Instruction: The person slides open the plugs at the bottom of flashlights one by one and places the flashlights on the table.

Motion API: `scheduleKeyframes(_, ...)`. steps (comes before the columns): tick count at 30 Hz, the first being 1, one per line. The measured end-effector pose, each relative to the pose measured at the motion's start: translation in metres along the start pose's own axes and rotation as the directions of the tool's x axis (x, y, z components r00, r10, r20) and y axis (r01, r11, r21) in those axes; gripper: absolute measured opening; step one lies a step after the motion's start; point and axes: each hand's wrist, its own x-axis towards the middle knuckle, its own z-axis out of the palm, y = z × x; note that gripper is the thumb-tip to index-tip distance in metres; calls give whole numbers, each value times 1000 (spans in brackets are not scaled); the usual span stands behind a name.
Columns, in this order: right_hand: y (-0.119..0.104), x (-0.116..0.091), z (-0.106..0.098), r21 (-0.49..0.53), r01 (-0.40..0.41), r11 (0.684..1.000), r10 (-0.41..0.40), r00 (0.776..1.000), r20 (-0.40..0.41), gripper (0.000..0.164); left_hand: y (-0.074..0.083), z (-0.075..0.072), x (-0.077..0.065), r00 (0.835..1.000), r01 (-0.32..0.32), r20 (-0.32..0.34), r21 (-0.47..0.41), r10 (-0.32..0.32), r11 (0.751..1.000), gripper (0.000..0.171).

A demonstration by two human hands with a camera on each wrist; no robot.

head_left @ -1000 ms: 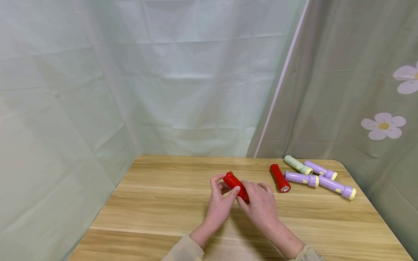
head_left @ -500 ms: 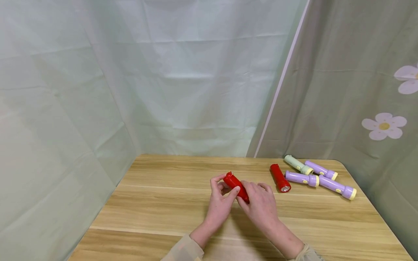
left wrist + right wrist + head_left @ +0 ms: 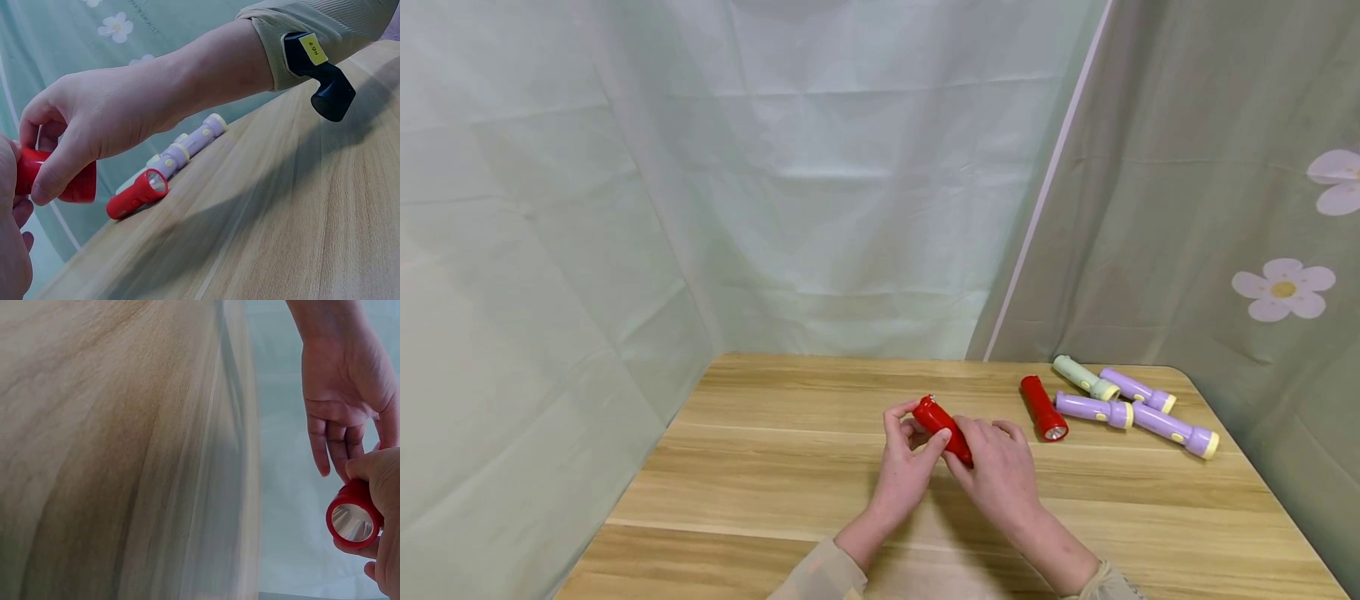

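Observation:
Both hands hold one red flashlight point(image 3: 942, 423) above the middle of the table, tilted with its tail up and to the left in the head view. My left hand point(image 3: 904, 471) pinches the tail half between thumb and fingers. Around the head end curls my right hand point(image 3: 997, 467), thumb along the near side. In the right wrist view the flashlight's reflector point(image 3: 352, 523) faces that camera and looks unlit. A second red flashlight point(image 3: 1042, 408) lies on the table to the right of the hands, its lens toward me.
Right of the second red flashlight lie a pale green flashlight point(image 3: 1084, 378) and three purple ones, the nearest purple flashlight point(image 3: 1176, 429) by the table's right side. A wooden table point(image 3: 760, 467) spreads under the hands. Pale curtains point(image 3: 850, 208) hang behind it and at both sides.

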Motion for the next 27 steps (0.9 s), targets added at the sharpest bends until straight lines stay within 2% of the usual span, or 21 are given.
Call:
scheduleKeyframes(8,1,0,-1,5,10,1000,-10,999,-33,44,0,-1,1,1000,10,-2,-12,-10,1000,60)
scheduleKeyframes(15,1,2,-2,0,-1,1000,1,1000,-20,44,2,-1,0,999,43,-13,12,-43,999,61)
scheduleKeyframes(27,2,-1,-1,19,23,1000,-22,999,-40,42,2,-2,0,999,33,1,-19,-33,999,59)
